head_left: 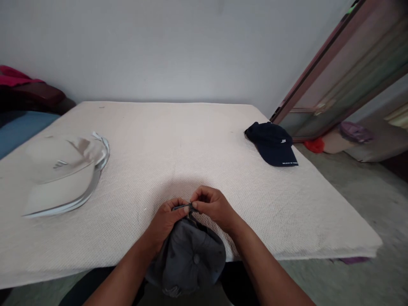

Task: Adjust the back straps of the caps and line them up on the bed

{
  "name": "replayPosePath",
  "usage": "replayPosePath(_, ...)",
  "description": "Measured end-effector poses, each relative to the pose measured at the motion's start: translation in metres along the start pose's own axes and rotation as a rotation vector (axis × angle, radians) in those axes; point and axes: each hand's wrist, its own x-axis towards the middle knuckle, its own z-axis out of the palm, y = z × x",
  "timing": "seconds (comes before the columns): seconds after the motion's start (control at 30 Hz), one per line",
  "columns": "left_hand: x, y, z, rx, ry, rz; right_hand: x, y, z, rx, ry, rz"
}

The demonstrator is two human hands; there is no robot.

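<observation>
At the near edge of the cloth, the grey cap is held by its strap, pinched in the left hand and the right hand, and, being probably light and soft, it is best gripped at this likely firmer part.

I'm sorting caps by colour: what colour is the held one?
The held cap is dark grey, showing best in the head view.

Gray cap — its strap partly hidden by fingers.
</observation>
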Motion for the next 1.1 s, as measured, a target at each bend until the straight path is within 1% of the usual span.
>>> replayPosePath(0.3, -0.0018, 0.003, 0.0024, 0.029, -0.006, 0.002, -0.0003, 0.002, 0.0014, 0.078, 0.008, 0.005)
replayPosePath(0.53, -0.0029, 0.0024, 0.0012, 0.071, -0.068, 0.041, -0.0007, 0.0012, 0.0022, 0.121, 0.023, 0.026)
replayPosePath(0.7, -0.0018, -0.0009, 0.0019, 0.082, -0.037, 0.078, -0.0023, -0.0003, 0.0017, 0.097, 0.03, 0.014)
replayPosePath(0.8, -0.0016, -0.0024, 0.0023, 0.079, -0.015, 0.077, -0.0038, -0.0025, 0.0021, 0.081, 0.031, 0.009)
replayPosePath(1.0, -0.0031, -0.0035, 0.0032, 0.061, -0.002, 0.083, -0.0049, -0.0044, 0.0034, 0.028, 0.019, 0.006)
replayPosePath(1.1, -0.003, -0.0038, 0.0027, 0.064, 0.0, 0.088, -0.0046, -0.0034, 0.0035, 0.042, 0.014, 0.009)
